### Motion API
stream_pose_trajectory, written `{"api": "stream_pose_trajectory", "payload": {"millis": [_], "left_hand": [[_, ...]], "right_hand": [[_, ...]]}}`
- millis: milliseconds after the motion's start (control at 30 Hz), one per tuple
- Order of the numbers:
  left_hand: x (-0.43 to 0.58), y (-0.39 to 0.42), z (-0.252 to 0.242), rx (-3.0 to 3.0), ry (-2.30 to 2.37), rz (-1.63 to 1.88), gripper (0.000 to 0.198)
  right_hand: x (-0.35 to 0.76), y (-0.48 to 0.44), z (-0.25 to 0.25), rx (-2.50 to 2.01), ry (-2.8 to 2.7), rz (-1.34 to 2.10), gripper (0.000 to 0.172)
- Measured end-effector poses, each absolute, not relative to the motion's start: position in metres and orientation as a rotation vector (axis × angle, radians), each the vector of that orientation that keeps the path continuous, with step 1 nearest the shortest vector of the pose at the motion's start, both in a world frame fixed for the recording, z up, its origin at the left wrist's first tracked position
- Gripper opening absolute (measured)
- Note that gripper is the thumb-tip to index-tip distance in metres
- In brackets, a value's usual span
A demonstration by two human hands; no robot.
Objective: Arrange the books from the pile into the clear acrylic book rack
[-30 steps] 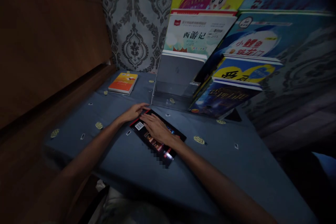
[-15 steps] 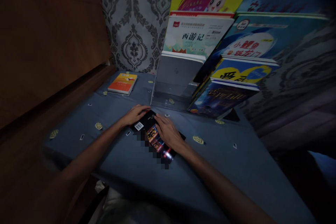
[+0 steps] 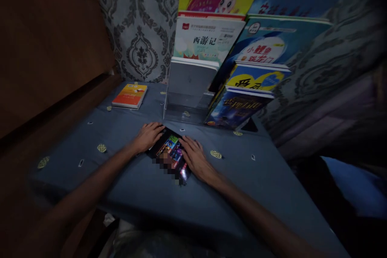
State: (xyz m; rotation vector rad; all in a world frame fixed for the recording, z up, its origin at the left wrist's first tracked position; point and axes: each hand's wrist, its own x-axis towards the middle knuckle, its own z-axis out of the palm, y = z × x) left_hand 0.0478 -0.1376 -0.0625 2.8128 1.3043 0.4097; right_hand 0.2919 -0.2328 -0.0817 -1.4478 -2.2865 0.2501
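A dark book (image 3: 169, 149) with small colourful pictures on its cover lies at a slant on the blue-grey tablecloth. My left hand (image 3: 149, 135) rests palm down over its far left corner, fingers stretched out. Across the book's right edge lies my right hand (image 3: 195, 157), its fingers spread towards the pictures. The book's near left edge is pixelated, and part of each side is hidden under the hands.
Behind the book stands a clear display rack (image 3: 184, 113) with several upright books, including a dark blue book (image 3: 238, 109). Orange books (image 3: 130, 96) are stacked at the back left. A wooden panel (image 3: 54, 48) borders the left.
The view has shifted, so the scene sits further left. My left hand has moved off the barcode area to the corner, and my right hand has drawn towards the book's right edge, uncovering more pictures.
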Motion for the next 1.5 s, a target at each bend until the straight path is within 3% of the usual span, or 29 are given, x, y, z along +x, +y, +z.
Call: {"api": "stream_pose_trajectory", "payload": {"millis": [300,667,1167,1500], "left_hand": [[0.051,-0.151,-0.055,2.856,1.548,0.411,0.037],[0.059,-0.149,-0.051,2.922,1.500,0.406,0.033],[0.141,-0.180,-0.047,2.981,0.909,0.459,0.033],[0.150,-0.181,-0.050,2.951,0.819,0.528,0.034]], "right_hand": [[0.311,-0.200,-0.079,-1.212,-2.221,0.343,0.044],[0.342,-0.214,-0.080,-1.432,-1.828,0.299,0.030],[0.345,-0.210,-0.076,-1.410,-1.753,0.432,0.033],[0.345,-0.211,-0.071,-1.437,-1.712,0.458,0.033]]}}
